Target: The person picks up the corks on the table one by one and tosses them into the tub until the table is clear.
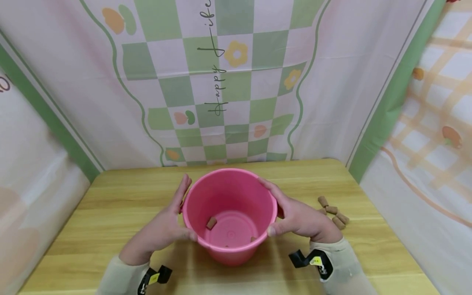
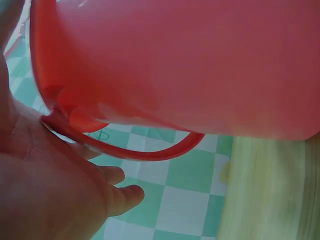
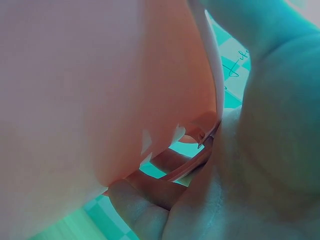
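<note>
A pink bucket (image 1: 228, 257) stands between my two hands, its mouth tipped toward me in the head view. Inside lie a brown cork-like piece (image 1: 211, 223) and a second one partly hidden by the near rim. My left hand (image 1: 166, 227) presses its palm side to the left rim, fingers extended; in the left wrist view those fingers hang clear of the wall beside the bucket's handle (image 2: 150, 155). On the other side my right hand (image 1: 300, 217) grips the rim, thumb at the front. Its fingers (image 3: 137, 202) bend against the outer wall, around the handle.
Several brown cork-like pieces (image 1: 332, 210) lie in a small cluster on the wooden table (image 1: 121, 196), right of the right hand. A checked curtain (image 1: 236, 82) hangs behind the table's back edge, with more cloth at both sides.
</note>
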Action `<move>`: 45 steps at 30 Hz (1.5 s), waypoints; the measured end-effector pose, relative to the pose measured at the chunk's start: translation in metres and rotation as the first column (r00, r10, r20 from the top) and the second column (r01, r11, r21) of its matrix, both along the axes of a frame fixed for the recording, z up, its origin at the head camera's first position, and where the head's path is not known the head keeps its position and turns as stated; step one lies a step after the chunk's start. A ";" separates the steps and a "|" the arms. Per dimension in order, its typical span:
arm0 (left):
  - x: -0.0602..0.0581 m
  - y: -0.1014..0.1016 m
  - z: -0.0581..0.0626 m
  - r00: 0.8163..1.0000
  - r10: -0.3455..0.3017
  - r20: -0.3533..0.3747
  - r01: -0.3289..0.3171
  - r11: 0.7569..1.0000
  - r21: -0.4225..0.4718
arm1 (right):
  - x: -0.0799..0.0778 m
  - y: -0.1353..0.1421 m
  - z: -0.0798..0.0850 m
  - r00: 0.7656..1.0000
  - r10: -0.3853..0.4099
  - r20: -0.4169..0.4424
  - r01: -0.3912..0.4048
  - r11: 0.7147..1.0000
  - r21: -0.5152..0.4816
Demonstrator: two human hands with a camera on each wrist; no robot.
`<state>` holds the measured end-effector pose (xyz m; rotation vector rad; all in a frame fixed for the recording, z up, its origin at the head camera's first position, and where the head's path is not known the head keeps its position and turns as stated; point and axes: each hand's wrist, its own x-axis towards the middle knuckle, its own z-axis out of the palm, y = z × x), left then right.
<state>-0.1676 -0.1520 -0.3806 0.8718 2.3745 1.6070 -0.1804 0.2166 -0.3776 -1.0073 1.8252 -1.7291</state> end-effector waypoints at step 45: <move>-0.010 0.000 -0.005 0.996 -0.047 0.075 0.042 0.996 0.076 | -0.005 -0.003 0.001 1.000 0.007 0.006 -0.007 1.000 0.006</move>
